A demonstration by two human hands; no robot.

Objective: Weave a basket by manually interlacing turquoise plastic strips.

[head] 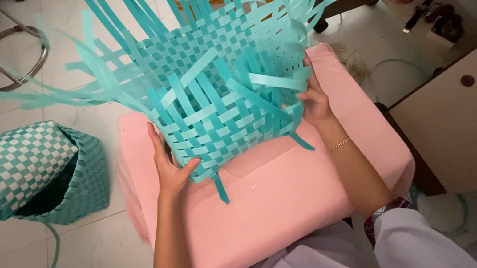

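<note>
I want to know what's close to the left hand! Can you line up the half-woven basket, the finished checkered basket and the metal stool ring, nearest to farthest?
Measured from the left hand:
1. Half-woven teal basket: the hand is touching its lower left side, on the pink cushion.
2. Finished checkered basket: on the floor, to the left of the hand.
3. Metal stool ring: far up in the top left corner.

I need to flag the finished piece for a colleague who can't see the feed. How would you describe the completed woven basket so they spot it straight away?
Start at the pink cushion in the middle, where both hands hold a half-woven teal basket with loose strips sticking up. Look left of it, on the tiled floor: the finished basket lies on its side. Its teal-and-white checkered flap and trimmed edges set it apart.
</note>
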